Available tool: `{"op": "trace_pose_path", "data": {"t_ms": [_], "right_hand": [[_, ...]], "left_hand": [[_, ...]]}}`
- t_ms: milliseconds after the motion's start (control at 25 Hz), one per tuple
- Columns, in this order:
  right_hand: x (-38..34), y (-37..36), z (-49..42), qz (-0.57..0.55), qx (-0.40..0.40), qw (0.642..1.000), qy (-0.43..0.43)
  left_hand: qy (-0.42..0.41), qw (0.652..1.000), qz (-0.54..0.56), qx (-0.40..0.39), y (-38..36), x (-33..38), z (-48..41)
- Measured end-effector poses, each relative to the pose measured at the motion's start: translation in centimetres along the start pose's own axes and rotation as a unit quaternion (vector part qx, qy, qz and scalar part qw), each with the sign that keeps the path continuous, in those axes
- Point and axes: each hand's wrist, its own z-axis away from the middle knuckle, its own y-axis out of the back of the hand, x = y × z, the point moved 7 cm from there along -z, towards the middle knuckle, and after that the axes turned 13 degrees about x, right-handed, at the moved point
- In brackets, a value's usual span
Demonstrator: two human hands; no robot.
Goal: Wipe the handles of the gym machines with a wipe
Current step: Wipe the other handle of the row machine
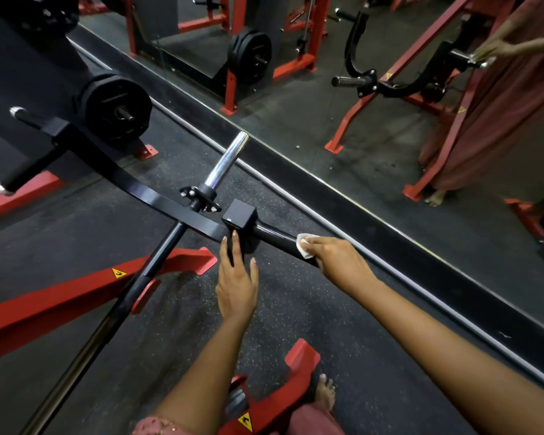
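A black handle (278,241) juts right from the square black end block (240,216) of a curved black machine arm (145,191). My right hand (336,257) presses a small white wipe (304,245) onto this handle, fingers wrapped over it. My left hand (236,285) is flat with fingers apart, its fingertips touching the underside of the end block. A chrome weight peg (227,163) sticks up from the arm just behind the block. Two more black handles (25,171) branch from the arm at the far left.
A black bar (132,296) runs down to the lower left over the red frame (60,296). Black weight plates (117,111) sit at the left. A wall mirror (358,105) along the floor edge reflects the machine and me. My bare foot (325,392) stands beside a red base.
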Motion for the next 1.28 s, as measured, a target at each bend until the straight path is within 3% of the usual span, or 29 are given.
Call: {"op": "trace_pose_path", "data": {"t_ms": [120,280,360,480,640,880,1000,1160,1280], "right_hand": [[-1.7,0.0,-5.1,-0.063,0.042,0.997,-0.023],[-3.7,-4.2,-8.0,-0.037,-0.053,0.998,-0.01],[-2.4,-4.2,-6.4,-0.029,-0.043,0.998,-0.019],[0.0,-2.1,-4.1,-0.04,-0.035,0.998,-0.041],[2.4,-1.3,-1.8,0.032,-0.082,0.996,-0.03],[4.5,-1.0,0.5,0.017,-0.085,0.991,-0.1],[3.5,-2.2,-2.7,-0.015,-0.042,0.988,-0.147],[-0.9,-3.9,-6.0,-0.047,-0.08,0.992,-0.088],[0.5,-3.2,-4.9,-0.053,-0.089,0.992,-0.069]], "left_hand": [[-0.004,1.0,-0.006,-0.003,-0.3,-0.1,0.1],[0.0,1.0,-0.004,-0.015,-0.4,-0.1,-0.2],[-0.016,0.999,0.031,-0.01,0.3,0.1,0.3],[-0.123,0.992,0.022,0.024,1.8,1.6,2.2],[-0.295,0.953,-0.052,0.028,2.0,5.7,-0.1],[-0.391,0.893,-0.215,-0.064,-0.9,4.5,-5.0],[-0.413,0.879,-0.232,-0.059,-1.0,4.2,-5.1],[-0.406,0.883,-0.227,-0.068,-0.9,4.2,-5.3],[-0.409,0.886,-0.207,-0.064,-0.7,4.3,-5.3]]}}
